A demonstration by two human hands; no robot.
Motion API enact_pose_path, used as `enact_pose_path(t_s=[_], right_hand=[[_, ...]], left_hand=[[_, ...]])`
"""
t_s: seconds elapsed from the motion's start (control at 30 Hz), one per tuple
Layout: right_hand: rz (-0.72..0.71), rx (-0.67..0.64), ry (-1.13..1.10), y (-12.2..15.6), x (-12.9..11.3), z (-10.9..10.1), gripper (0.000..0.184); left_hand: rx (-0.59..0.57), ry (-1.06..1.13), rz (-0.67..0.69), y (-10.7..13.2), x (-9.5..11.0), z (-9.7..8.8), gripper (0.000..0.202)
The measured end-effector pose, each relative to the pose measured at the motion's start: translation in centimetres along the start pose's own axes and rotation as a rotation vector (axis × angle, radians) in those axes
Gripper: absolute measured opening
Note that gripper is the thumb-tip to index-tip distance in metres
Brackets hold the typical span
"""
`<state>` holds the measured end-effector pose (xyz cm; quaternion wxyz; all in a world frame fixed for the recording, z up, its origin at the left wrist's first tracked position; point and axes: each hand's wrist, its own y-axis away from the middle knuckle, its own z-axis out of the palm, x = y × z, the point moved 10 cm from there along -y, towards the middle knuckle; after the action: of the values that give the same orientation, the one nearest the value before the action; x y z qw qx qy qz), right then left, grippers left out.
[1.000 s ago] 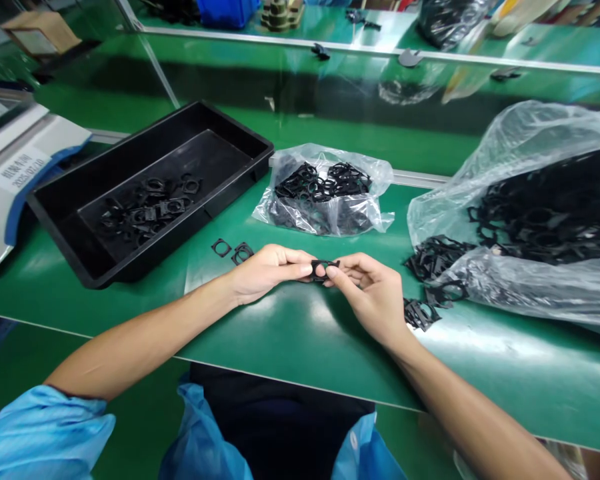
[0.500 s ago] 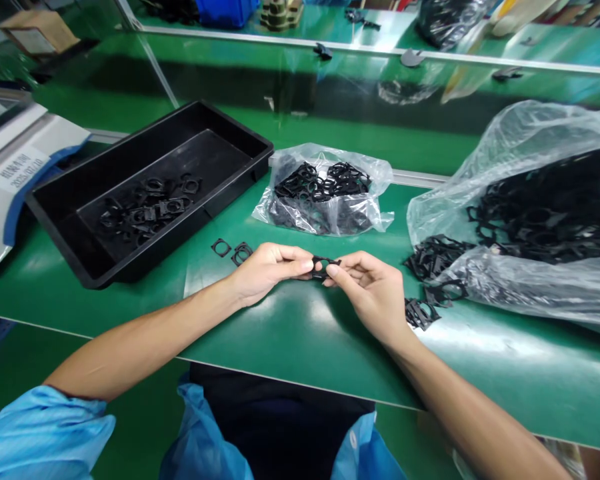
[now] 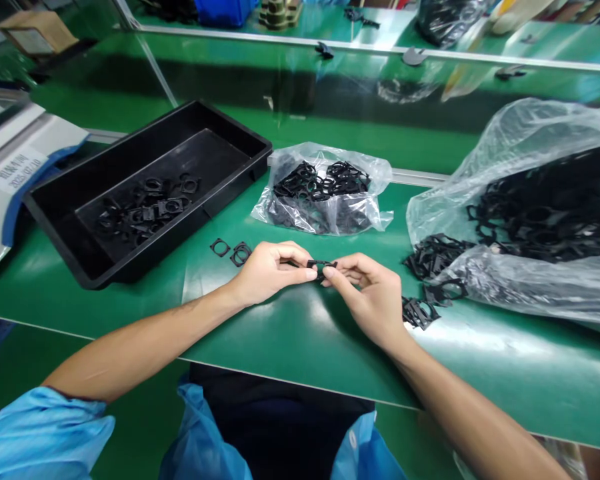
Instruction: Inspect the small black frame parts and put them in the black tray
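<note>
Between my hands, just above the green tabletop, is a small black plastic ring frame. My left hand pinches its left end between thumb and fingers. At its right end my right hand grips it the same way, thumb toward me. Fingertips cover part of the frame, which is seen nearly edge-on. A few loose black frames lie on the table to the left of my left hand. Beside my right wrist is a small pile of similar black parts.
A black tray at the left holds several black parts. Behind my hands sits an open clear bag of black frames. A larger clear bag spills parts at the right. A white and blue machine borders the left side.
The frame has tilted in my fingers, so its opening looks narrower now. Both hands have stayed in nearly the same place, and the things around them are unchanged.
</note>
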<state>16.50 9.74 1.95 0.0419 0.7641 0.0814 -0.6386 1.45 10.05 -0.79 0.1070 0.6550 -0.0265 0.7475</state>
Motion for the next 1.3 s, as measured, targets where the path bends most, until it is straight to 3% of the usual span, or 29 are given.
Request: enact_pose_path(t_s=[0.2,0.6,0.93,1.3], right_hand=[[0.032,0.022,-0.060,-0.4,0.4,-0.6,0.035],[0.030,-0.011,-0.063,-0.2,0.1,-0.1,0.042],[0.031,0.009,-0.036,-0.3,0.1,-0.4,0.038],[0.003,-0.002,-0.015,-0.3,0.2,-0.3,0.027]], left_hand=[[-0.089,0.040,-0.049,0.2,-0.7,0.7,0.033],[0.038,0.008,-0.005,0.2,0.3,-0.4,0.026],[0.010,0.040,-0.034,0.2,0.2,0.0,0.031],[0.103,-0.073,0.048,0.7,0.8,-0.6,0.021]])
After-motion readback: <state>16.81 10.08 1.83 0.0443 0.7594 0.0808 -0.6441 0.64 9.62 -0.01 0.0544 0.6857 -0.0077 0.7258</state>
